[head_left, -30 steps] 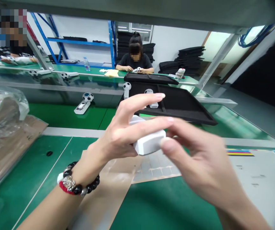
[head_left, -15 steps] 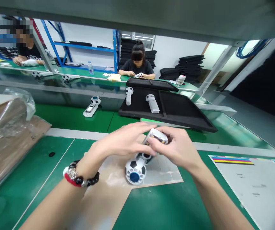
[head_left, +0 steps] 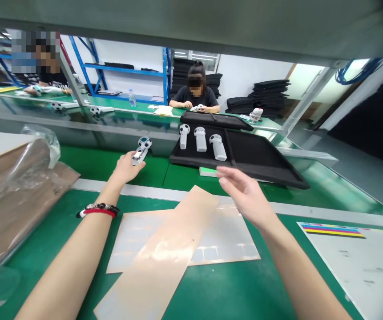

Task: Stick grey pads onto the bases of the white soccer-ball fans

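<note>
The left hand (head_left: 124, 168) has its fingers on a white handheld fan (head_left: 141, 151) lying on the green conveyor belt (head_left: 87, 161) past the far edge of the worktop (head_left: 231, 284); whether they grip it cannot be told, while the right hand (head_left: 241, 192) hovers open and empty near the black tray (head_left: 264, 160), where three like fans rest at its left end. This looks like picking up the next unit, which calls for a firm grip. Sticker sheets (head_left: 164, 249) lie mid-worktop; other people work beyond.
</note>
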{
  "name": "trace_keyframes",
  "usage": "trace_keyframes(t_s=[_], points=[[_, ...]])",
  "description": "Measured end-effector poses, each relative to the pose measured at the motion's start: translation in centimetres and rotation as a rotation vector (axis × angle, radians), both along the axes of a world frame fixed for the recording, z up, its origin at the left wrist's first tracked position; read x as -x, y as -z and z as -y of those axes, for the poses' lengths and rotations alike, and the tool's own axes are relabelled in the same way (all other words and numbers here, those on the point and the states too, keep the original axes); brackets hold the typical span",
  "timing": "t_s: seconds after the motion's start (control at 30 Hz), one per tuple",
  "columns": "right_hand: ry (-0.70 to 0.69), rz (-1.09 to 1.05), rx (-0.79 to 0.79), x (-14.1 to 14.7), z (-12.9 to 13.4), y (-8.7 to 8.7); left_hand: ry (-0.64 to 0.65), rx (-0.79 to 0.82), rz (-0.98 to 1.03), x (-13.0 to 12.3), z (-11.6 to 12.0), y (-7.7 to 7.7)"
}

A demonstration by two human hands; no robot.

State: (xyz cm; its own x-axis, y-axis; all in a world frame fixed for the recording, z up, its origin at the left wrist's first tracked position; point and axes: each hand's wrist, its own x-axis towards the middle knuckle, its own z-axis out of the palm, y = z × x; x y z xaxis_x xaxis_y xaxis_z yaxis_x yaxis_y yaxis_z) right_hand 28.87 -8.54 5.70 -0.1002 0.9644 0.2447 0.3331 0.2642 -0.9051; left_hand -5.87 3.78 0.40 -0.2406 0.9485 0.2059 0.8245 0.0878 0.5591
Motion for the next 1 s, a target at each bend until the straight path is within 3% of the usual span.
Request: trace_keyframes(t_s=[0.13,0.33,0.5,0.63,0.87,1.0], points=[[-0.183,0.214,0.097,1.9,2.2,0.5,-0.047,-0.012,-0.007,0.7,-0.5,1.1],[-0.583,0.543,0.141,7.5,6.5,2.5,0.078,0.050,-0.042,-0.7,-1.3,3.8],[-0.742,0.709,0.125,9.6,10.2,4.1,0.147,0.088,-0.056,-1.3,-1.5,4.6],[-0.693,0.813,-0.027,9.9,12.5,5.5,0.159,0.064,-0.032,-1.3,-1.4,4.3],[-0.504,0.782,-0.318,9.6,14.5,7.8,-0.118,-0.016,0.026,0.5,-0.6,3.0],[-0.306,0.804,-0.523,9.7,16.5,9.1,-0.181,0.041,0.016,0.6,-0.5,2.8]])
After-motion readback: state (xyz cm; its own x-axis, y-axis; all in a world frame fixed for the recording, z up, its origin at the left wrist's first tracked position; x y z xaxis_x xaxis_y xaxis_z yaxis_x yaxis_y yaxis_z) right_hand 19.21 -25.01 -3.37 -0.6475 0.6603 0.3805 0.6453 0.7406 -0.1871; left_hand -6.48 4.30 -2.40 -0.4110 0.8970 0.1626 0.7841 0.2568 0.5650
